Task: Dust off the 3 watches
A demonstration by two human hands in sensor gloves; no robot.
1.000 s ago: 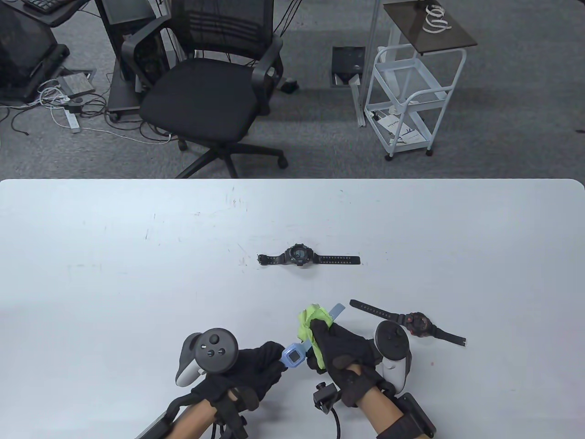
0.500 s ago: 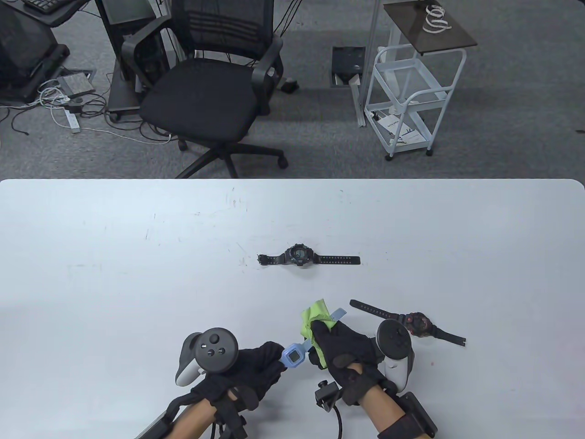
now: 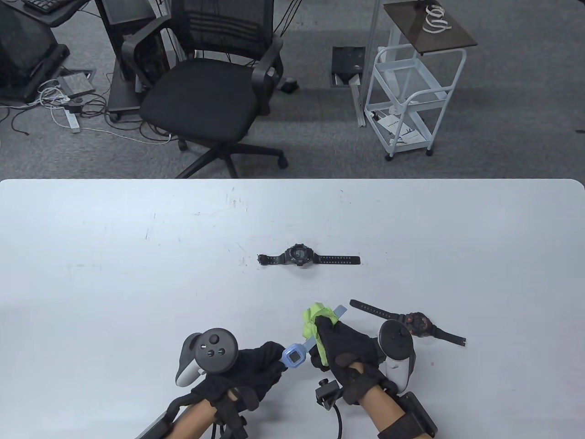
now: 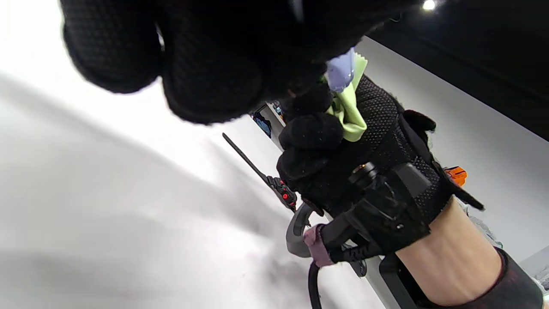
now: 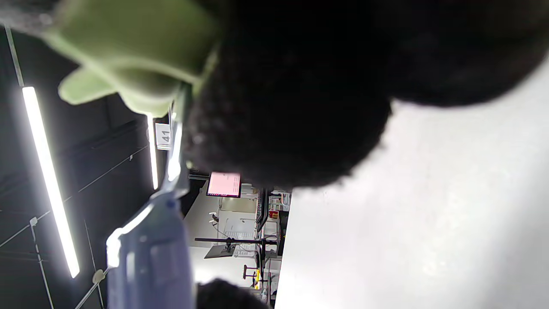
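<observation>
A light blue watch (image 3: pixel 294 356) is held above the table's near edge; my left hand (image 3: pixel 260 366) grips its near strap and case side. My right hand (image 3: pixel 336 345) clutches a lime green cloth (image 3: pixel 312 321) wrapped around the watch's far strap (image 3: pixel 338 312), whose tip sticks out past the cloth. In the left wrist view the cloth (image 4: pixel 349 109) shows between the right hand's fingers (image 4: pixel 311 133). A black watch (image 3: pixel 299 255) lies flat at the table's middle. A black watch with a red face (image 3: pixel 417 323) lies just right of my right hand.
The white table (image 3: pixel 114 274) runs wide to the left and back. Beyond its far edge stand a black office chair (image 3: pixel 205 87) and a white cart (image 3: pixel 411 100) on the carpet.
My right hand has slid the green cloth a little further along the blue strap, away from the case. The left hand and the two black watches have stayed put.
</observation>
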